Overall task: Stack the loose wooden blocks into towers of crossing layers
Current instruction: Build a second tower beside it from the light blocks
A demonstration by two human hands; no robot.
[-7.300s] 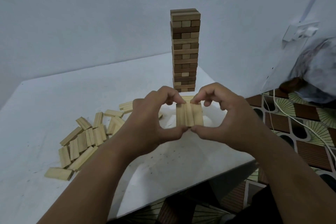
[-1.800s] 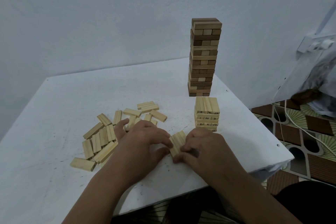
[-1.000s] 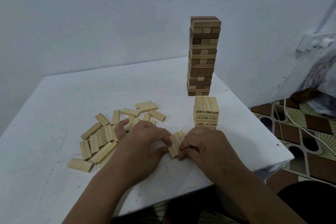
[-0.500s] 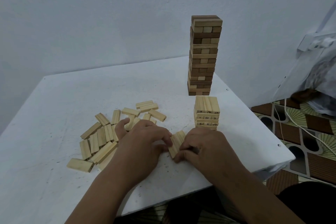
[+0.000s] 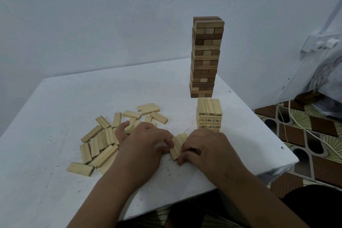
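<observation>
A small group of pale wooden blocks point(image 5: 178, 144) lies side by side on the white table point(image 5: 64, 98), squeezed between my two hands. My left hand point(image 5: 146, 144) presses their left side and my right hand point(image 5: 205, 146) their right side; how many blocks are in the group is partly hidden. Just behind my right hand stands a short pale tower point(image 5: 209, 114) of crossing layers with printed numbers on the block ends. Farther back rises a tall tower point(image 5: 205, 57) of mixed light and dark blocks. Several loose pale blocks point(image 5: 103, 139) lie scattered to the left.
The table's right corner and front edge lie near my right arm. Beyond it is a patterned floor point(image 5: 314, 144) with white cables point(image 5: 296, 122). A wall socket point(image 5: 320, 42) and a bundled cloth point(image 5: 325, 83) are at the right.
The short pale tower now stands free on the table; 7.3 s ago both hands held a layer on it. In the last second my hands stay low, squeezing the block group with small finger shifts.
</observation>
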